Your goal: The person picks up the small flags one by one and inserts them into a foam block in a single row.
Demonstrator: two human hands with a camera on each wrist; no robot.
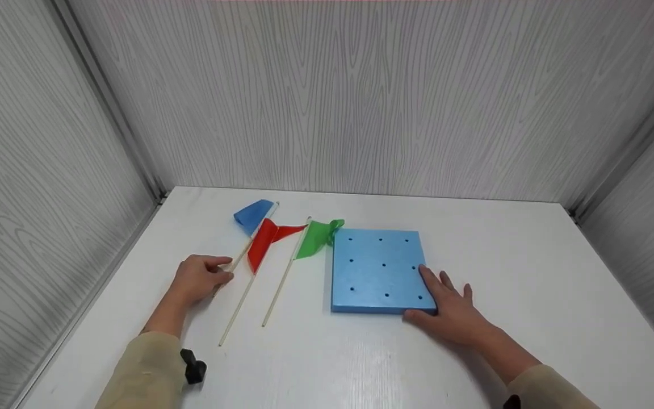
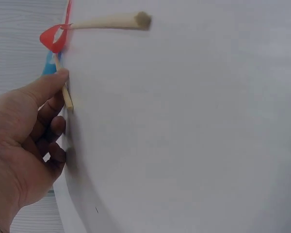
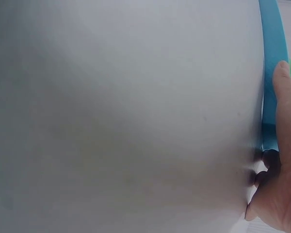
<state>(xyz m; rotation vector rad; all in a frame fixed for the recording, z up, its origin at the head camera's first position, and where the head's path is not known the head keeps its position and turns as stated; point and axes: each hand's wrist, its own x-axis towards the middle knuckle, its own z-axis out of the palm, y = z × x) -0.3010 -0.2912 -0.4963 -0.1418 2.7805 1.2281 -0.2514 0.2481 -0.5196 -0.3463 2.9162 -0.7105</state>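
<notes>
On the left, my left hand (image 1: 199, 278) pinches the thin wooden stick of a blue flag (image 1: 254, 215) between thumb and index finger. In the left wrist view the stick end (image 2: 68, 100) sticks out past the thumb. A red flag (image 1: 260, 245) lies across the blue flag's stick, and a green flag (image 1: 312, 238) lies to its right, its tip at the board's far left corner. My right hand (image 1: 455, 315) rests at the near right corner of a blue board (image 1: 369, 278) with rows of small holes. Its thumb touches the front edge; the index finger lies along the right side.
All of these lie on a white table (image 1: 304, 363). Grey wood-grain panels (image 1: 349, 102) enclose it at the back and both sides. A black clip-like piece (image 1: 193, 368) is at the left sleeve.
</notes>
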